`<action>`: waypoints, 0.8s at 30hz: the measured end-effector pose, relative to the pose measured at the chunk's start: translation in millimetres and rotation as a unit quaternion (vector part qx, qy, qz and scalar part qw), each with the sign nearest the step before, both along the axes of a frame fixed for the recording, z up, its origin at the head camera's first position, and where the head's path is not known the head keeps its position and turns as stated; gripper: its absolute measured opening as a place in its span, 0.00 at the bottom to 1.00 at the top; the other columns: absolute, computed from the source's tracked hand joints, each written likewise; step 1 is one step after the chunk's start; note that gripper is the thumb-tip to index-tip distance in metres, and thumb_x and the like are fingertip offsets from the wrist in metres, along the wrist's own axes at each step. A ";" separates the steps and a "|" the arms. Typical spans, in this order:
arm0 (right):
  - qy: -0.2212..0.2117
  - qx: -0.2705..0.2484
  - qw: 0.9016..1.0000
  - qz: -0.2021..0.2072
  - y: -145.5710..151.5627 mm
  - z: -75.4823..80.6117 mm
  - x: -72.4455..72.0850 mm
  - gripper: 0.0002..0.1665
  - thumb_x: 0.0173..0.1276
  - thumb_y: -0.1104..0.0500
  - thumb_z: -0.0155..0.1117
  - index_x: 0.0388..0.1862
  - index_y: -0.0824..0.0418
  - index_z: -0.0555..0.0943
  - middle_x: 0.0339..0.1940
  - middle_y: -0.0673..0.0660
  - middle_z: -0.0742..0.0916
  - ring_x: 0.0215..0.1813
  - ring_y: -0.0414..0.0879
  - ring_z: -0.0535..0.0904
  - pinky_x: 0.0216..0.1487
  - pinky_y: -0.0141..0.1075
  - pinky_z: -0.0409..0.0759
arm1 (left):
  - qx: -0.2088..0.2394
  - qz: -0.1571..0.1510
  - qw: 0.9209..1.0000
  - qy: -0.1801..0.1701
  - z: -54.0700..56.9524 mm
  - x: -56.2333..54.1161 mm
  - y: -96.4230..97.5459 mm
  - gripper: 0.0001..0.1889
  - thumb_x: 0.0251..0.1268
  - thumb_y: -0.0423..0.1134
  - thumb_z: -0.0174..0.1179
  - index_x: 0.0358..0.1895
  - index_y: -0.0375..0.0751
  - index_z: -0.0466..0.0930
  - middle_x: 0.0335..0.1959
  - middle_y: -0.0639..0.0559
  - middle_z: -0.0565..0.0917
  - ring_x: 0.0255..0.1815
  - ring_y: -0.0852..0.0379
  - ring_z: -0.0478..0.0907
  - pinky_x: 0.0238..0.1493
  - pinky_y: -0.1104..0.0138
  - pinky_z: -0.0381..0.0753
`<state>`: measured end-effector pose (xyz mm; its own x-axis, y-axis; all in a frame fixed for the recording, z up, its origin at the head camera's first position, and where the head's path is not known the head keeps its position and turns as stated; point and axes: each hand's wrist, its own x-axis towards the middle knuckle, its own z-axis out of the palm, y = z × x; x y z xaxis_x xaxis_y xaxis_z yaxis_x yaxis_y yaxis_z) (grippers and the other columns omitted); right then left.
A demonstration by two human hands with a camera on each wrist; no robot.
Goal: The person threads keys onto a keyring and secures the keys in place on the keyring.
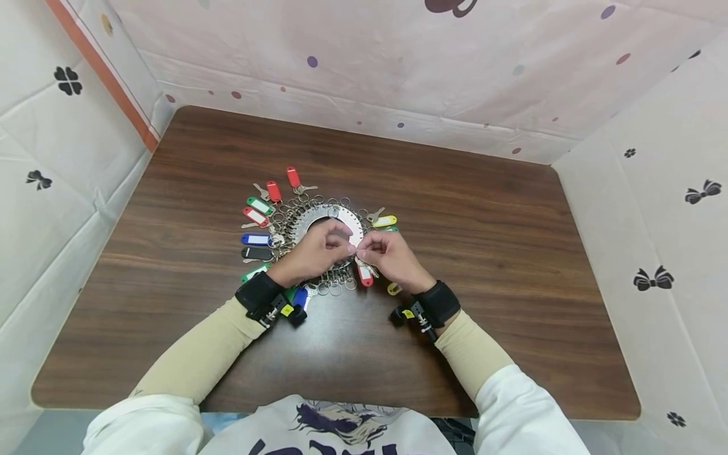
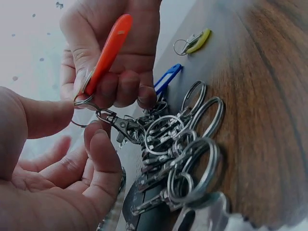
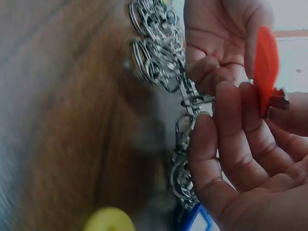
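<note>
A red key tag (image 2: 109, 53) and a key (image 3: 278, 99) hang together on a split key ring (image 2: 83, 102). My left hand (image 1: 318, 249) pinches this ring between thumb and forefinger, close to a metal swivel clasp (image 2: 127, 126). Opposite it, my right hand (image 1: 395, 259) pinches the same ring at the tag's end, and the tag leans against its fingers. Both hands' fingertips meet over the right edge of a round metal disc (image 1: 309, 218) bordered by many clasps and rings. The exact contact on the ring is partly hidden by the fingertips.
Red, green, blue and black key tags fan out left of the disc, among them a blue tag (image 1: 256, 239). A yellow tag (image 1: 384, 220) lies at its upper right. Bare rings (image 2: 204, 159) stick out along the near edge. The brown table (image 1: 483, 208) meets covered walls.
</note>
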<state>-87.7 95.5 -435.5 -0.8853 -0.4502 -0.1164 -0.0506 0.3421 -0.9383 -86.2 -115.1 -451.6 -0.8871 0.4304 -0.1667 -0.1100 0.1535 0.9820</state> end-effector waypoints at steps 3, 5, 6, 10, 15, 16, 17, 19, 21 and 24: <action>0.011 0.006 1.000 0.008 0.5 0.4 -0.5 0.03 0.70 0.71 0.64 0.36 0.69 0.84 0.24 0.49 0.80 0.25 0.38 0.71 0.27 0.29 0.70 | 0.007 0.004 1.000 0.005 -1.4 0.3 0.8 0.17 0.74 0.31 0.61 0.60 0.29 0.71 0.48 0.32 0.89 0.44 0.45 0.86 0.44 0.63 0.85; 0.013 0.011 1.000 0.008 0.2 0.6 -0.5 0.03 0.70 0.70 0.64 0.36 0.68 0.84 0.23 0.48 0.80 0.24 0.38 0.71 0.26 0.29 0.69 | 0.006 0.005 1.000 0.020 -3.2 0.4 1.3 0.14 0.73 0.32 0.62 0.56 0.29 0.75 0.46 0.34 0.88 0.42 0.46 0.85 0.43 0.65 0.85; 0.013 0.013 1.000 0.007 0.0 0.5 -0.5 0.03 0.70 0.70 0.65 0.35 0.68 0.84 0.23 0.48 0.80 0.24 0.38 0.70 0.25 0.28 0.69 | 0.004 0.006 1.000 0.028 -4.1 0.5 1.4 0.13 0.72 0.32 0.63 0.54 0.30 0.77 0.45 0.35 0.88 0.42 0.47 0.85 0.43 0.66 0.85; 0.008 0.013 1.000 0.002 -0.7 -0.5 -0.6 0.03 0.71 0.68 0.67 0.35 0.68 0.84 0.22 0.47 0.80 0.23 0.37 0.69 0.24 0.28 0.67 | -0.012 0.014 0.998 0.063 -6.3 0.8 2.4 0.12 0.66 0.36 0.71 0.47 0.33 0.82 0.42 0.41 0.87 0.42 0.52 0.85 0.45 0.67 0.86; 0.019 0.016 1.000 0.005 0.6 -0.8 -0.9 0.03 0.71 0.67 0.68 0.35 0.66 0.84 0.20 0.48 0.78 0.21 0.36 0.67 0.22 0.28 0.64 | -0.037 0.026 0.995 0.092 -5.5 1.3 3.0 0.11 0.63 0.38 0.74 0.43 0.36 0.86 0.41 0.43 0.88 0.41 0.53 0.86 0.46 0.64 0.87; 0.024 0.018 1.000 0.009 0.9 -0.4 -0.9 0.04 0.71 0.67 0.67 0.35 0.65 0.85 0.20 0.48 0.78 0.20 0.36 0.67 0.22 0.28 0.64 | -0.040 0.027 0.994 0.096 -5.7 1.3 2.9 0.10 0.64 0.38 0.73 0.43 0.36 0.86 0.41 0.43 0.88 0.41 0.53 0.86 0.46 0.63 0.87; 0.032 0.022 0.999 0.014 1.2 -0.3 -1.0 0.04 0.71 0.67 0.67 0.35 0.65 0.85 0.20 0.49 0.78 0.20 0.36 0.67 0.22 0.28 0.64 | -0.044 0.028 0.994 0.100 -5.9 1.4 2.7 0.10 0.64 0.38 0.73 0.43 0.36 0.86 0.41 0.43 0.89 0.41 0.53 0.87 0.47 0.63 0.88; 0.054 0.031 0.998 0.026 1.8 0.2 -1.1 0.04 0.71 0.67 0.67 0.34 0.65 0.85 0.21 0.50 0.78 0.21 0.37 0.68 0.23 0.28 0.66 | -0.048 0.032 0.993 0.103 -6.3 1.4 2.2 0.10 0.65 0.38 0.73 0.43 0.36 0.87 0.41 0.43 0.89 0.41 0.54 0.87 0.46 0.64 0.88; 0.079 0.047 0.995 0.037 2.3 0.6 -0.6 0.04 0.71 0.68 0.66 0.35 0.65 0.85 0.23 0.52 0.80 0.24 0.38 0.71 0.26 0.28 0.69 | -0.044 0.033 0.993 0.101 -6.7 1.3 1.7 0.09 0.66 0.37 0.72 0.44 0.36 0.87 0.42 0.42 0.89 0.41 0.54 0.88 0.45 0.66 0.87; 0.111 0.074 0.990 0.049 3.1 0.8 0.8 0.04 0.71 0.69 0.66 0.34 0.64 0.84 0.27 0.54 0.82 0.28 0.40 0.74 0.31 0.29 0.73 | -0.039 0.031 0.994 0.095 -6.9 1.2 1.2 0.08 0.68 0.36 0.70 0.45 0.36 0.87 0.43 0.42 0.89 0.42 0.53 0.89 0.44 0.68 0.86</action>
